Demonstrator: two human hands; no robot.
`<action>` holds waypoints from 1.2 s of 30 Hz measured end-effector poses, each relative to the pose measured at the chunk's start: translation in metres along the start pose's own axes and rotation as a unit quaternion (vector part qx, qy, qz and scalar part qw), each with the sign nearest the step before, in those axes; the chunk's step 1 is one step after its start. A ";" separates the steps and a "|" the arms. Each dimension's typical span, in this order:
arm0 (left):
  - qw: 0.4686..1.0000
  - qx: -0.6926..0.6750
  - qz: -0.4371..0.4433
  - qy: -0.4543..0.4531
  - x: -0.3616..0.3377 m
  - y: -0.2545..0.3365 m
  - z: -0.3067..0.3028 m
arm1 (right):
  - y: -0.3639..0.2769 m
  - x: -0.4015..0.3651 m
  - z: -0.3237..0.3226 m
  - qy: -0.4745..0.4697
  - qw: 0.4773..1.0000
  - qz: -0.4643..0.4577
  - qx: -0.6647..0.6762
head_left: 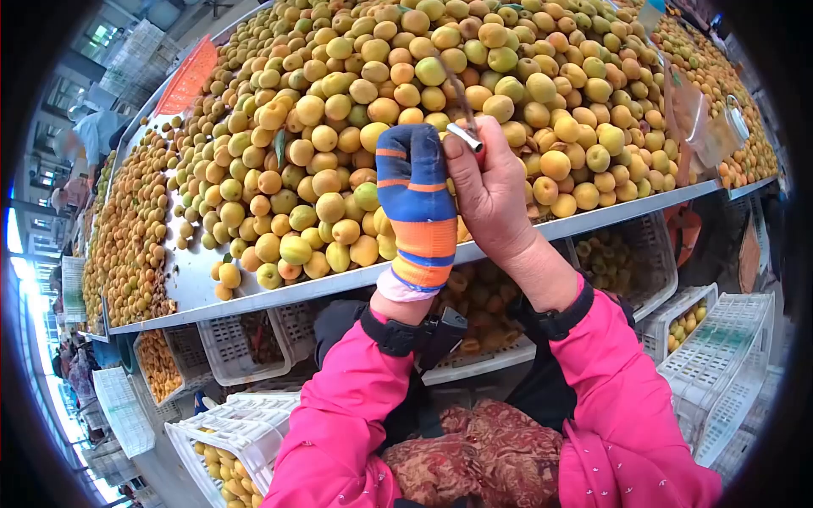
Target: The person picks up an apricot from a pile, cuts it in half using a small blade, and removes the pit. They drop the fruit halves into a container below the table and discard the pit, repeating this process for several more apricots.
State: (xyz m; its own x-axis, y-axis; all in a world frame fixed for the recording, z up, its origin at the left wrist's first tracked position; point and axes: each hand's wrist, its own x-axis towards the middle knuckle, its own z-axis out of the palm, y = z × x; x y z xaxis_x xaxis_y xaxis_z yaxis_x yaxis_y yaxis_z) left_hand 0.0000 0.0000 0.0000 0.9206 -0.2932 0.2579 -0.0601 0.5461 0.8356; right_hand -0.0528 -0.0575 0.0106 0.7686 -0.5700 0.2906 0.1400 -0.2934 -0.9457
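My left hand point(417, 190), in a blue, orange and grey knitted glove, is raised over the near edge of the fruit heap with its fingers curled in. What it holds, if anything, I cannot tell. Right beside it, my bare right hand point(495, 190) pinches a slim tool point(463, 135) between thumb and fingers. A short white tube and a bit of red show at the grip, and a thin dark curved strip runs up from there. Behind both hands lies a big heap of yellow-orange apricots point(330, 135), some greenish.
The apricots lie on a metal table point(313, 289) with a raised front rim. White plastic crates point(246, 423) stand below and at the sides, several with fruit. An orange-red basket point(188, 76) sits at the back left, and a clear plastic container point(720, 131) at the right.
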 end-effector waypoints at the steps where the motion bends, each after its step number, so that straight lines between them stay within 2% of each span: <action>1: 0.999 0.026 0.035 -0.012 0.000 0.001 0.001 | 0.001 -0.001 0.003 0.015 0.997 -0.026 0.073; 2: 0.996 0.052 0.070 -0.024 0.000 0.002 0.002 | 0.001 -0.001 0.005 0.029 0.988 -0.052 0.146; 3: 0.997 0.040 0.065 -0.015 -0.003 -0.003 0.004 | 0.000 -0.002 0.000 0.023 0.990 -0.048 0.132; 5: 0.979 0.173 0.102 -0.028 0.002 0.002 -0.001 | -0.014 -0.004 0.001 0.003 0.959 0.102 0.263; 6: 0.979 0.173 0.103 -0.028 0.005 0.002 -0.003 | -0.015 -0.004 0.000 0.003 0.959 0.101 0.263; 8: 0.937 0.284 0.195 -0.055 0.011 0.001 -0.007 | -0.016 -0.003 -0.001 -0.017 0.930 0.181 0.321; 9: 0.937 0.285 0.194 -0.056 0.013 0.001 -0.008 | -0.016 -0.003 -0.004 -0.017 0.929 0.182 0.321; 11: 0.903 0.339 0.249 -0.081 0.017 0.002 -0.010 | -0.017 -0.001 -0.011 -0.079 0.872 0.272 0.399; 14: 0.901 0.351 0.231 -0.105 0.019 0.002 -0.012 | -0.013 0.001 -0.011 -0.069 0.854 0.328 0.398; 18: 0.897 0.346 0.247 -0.121 0.017 -0.002 -0.008 | -0.003 0.002 -0.006 -0.054 0.861 0.299 0.407; 19: 0.957 0.240 0.140 -0.081 0.013 -0.004 -0.004 | 0.010 0.007 0.001 0.013 0.952 0.129 0.278; 20: 0.990 0.128 0.028 -0.041 0.011 -0.007 -0.003 | 0.019 0.010 0.005 0.082 0.987 -0.047 0.132; 21: 0.990 0.128 0.028 -0.043 0.010 -0.009 -0.004 | 0.017 0.009 0.004 0.084 0.986 -0.048 0.133; 23: 0.996 -0.041 -0.078 -0.014 0.007 -0.013 -0.010 | 0.012 0.004 0.001 0.060 0.992 -0.080 -0.070; 24: 0.999 -0.018 -0.031 -0.026 0.008 -0.014 -0.011 | 0.012 0.002 0.005 0.069 0.989 -0.112 -0.072; 25: 0.999 -0.017 -0.033 -0.023 0.007 -0.014 -0.011 | 0.014 0.000 0.008 0.067 0.989 -0.109 -0.072; 27: 0.997 0.073 0.004 0.010 0.006 -0.012 -0.006 | 0.016 0.000 0.012 0.068 0.995 -0.066 0.021; 28: 0.983 0.170 0.076 -0.001 0.007 -0.011 -0.008 | 0.014 -0.002 0.012 0.057 0.996 -0.034 0.052; 29: 0.983 0.170 0.074 0.001 0.007 -0.008 -0.009 | 0.012 -0.002 0.012 0.056 0.997 -0.032 0.051; 31: 0.972 0.209 0.099 -0.035 0.008 -0.001 -0.006 | 0.003 0.000 0.010 0.071 0.965 0.086 0.239; 32: 0.968 0.221 0.114 -0.030 0.008 0.000 -0.004 | -0.001 -0.002 0.009 0.066 0.960 0.094 0.256; 35: 0.988 0.145 0.057 0.003 0.010 0.000 -0.003 | -0.007 0.000 0.007 0.032 0.955 0.119 0.269; 36: 0.986 0.160 0.047 0.012 0.012 0.001 -0.003 | -0.004 0.001 0.003 -0.007 0.937 0.172 0.304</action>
State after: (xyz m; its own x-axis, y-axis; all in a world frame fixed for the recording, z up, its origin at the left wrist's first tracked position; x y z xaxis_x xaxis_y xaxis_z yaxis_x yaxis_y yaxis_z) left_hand 0.0115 -0.0007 0.0028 0.9136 -0.2332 0.3332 -0.2606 0.2933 0.9198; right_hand -0.0509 -0.0545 0.0147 0.8405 -0.5400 -0.0441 0.2096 0.3992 -0.8926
